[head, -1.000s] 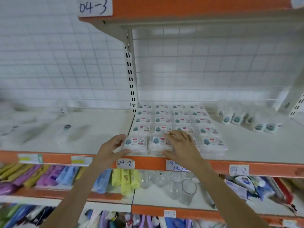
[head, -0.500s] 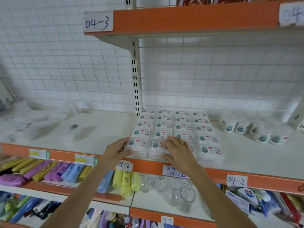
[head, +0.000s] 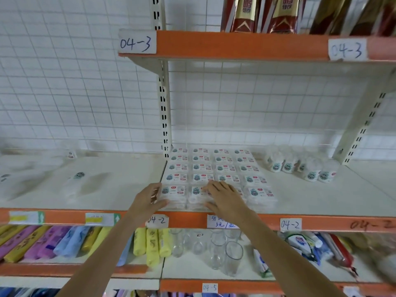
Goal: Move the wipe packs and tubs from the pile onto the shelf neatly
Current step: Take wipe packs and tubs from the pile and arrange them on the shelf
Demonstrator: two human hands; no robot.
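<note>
Flat clear wipe packs (head: 214, 168) lie in a neat grid of rows on the white shelf (head: 321, 198) marked 04-2. My left hand (head: 147, 200) presses with straight fingers against the left side of the front-left pack (head: 173, 191). My right hand (head: 225, 197) lies flat on top of the front-row packs beside it. Small round tubs (head: 300, 166) stand in a loose cluster to the right of the grid. On the left bay, blurred clear packs (head: 79, 179) lie scattered in a pile.
An upright slotted post (head: 164, 116) divides the two bays at the grid's back-left corner. The orange 04-3 shelf (head: 235, 46) hangs overhead with red-gold bags. Below, glass cups (head: 222, 251) and coloured rolls (head: 42, 243) fill the lower shelf.
The view has tilted upward, so shelf and hands sit lower in frame. Both hands stay on the front row of packs, with the left hand pressing closer against the front-left pack.
</note>
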